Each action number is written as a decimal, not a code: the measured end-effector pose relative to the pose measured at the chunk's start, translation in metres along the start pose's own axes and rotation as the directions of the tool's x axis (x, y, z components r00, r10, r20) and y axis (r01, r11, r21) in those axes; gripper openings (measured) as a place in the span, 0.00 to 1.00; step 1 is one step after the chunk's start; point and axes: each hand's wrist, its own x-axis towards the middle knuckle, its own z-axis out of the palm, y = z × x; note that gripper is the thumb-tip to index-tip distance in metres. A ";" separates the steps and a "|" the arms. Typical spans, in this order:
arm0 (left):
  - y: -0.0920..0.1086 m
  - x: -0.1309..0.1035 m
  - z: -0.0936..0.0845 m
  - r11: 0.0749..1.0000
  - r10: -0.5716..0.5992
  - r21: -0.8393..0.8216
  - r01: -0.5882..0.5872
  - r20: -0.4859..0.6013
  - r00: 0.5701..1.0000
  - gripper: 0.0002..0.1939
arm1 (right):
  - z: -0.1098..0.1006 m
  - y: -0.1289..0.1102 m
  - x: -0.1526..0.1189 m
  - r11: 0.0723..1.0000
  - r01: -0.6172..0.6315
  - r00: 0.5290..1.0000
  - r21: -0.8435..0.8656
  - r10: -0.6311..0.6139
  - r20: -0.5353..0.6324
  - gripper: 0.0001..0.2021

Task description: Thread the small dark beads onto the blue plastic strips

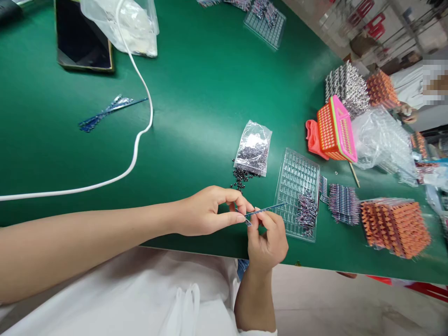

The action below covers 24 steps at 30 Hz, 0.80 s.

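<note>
My left hand (210, 211) and my right hand (268, 238) meet near the table's front edge, both pinching a thin blue strip (268, 208). The strip slants up to the right, its far end over a clear compartment tray (289, 186). Small dark-and-pink pieces (307, 212) are heaped in that tray's right part. Just beyond my fingers, small dark beads (241, 177) lie loose at the mouth of a clear plastic bag (252, 148) holding more of them. More blue strips (105, 113) lie in a bundle at the left.
A white cable (135, 154) curves across the left side of the green table (196, 102), near a phone (84, 37) and a plastic bag (136, 28). At right are a pink-orange basket (336, 128), orange stacks (395, 226) and clear plastic (381, 140). Another person's hand (408, 113) shows far right.
</note>
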 end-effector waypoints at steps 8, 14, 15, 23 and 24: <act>-0.002 0.000 0.001 0.999 0.006 -0.047 -0.006 -0.005 1.000 0.06 | 0.000 -0.002 -0.001 0.995 -0.080 0.997 0.051 0.081 -0.016 0.08; -0.004 -0.001 0.004 0.997 0.011 -0.080 -0.010 0.010 1.000 0.05 | -0.001 -0.002 -0.001 0.996 -0.057 0.998 0.063 0.059 -0.026 0.08; -0.003 -0.002 0.005 0.996 0.017 -0.082 -0.016 0.012 1.000 0.05 | -0.001 -0.002 -0.001 0.997 -0.054 0.998 0.063 0.056 -0.026 0.08; -0.001 -0.004 0.008 0.991 0.129 0.050 -0.128 -0.021 0.991 0.05 | 0.000 0.001 -0.003 0.998 -0.068 0.998 0.019 0.068 -0.018 0.05; -0.001 -0.005 0.008 0.987 0.145 0.073 -0.142 -0.033 0.989 0.05 | 0.000 0.000 -0.003 0.998 -0.068 0.998 0.012 0.068 -0.017 0.05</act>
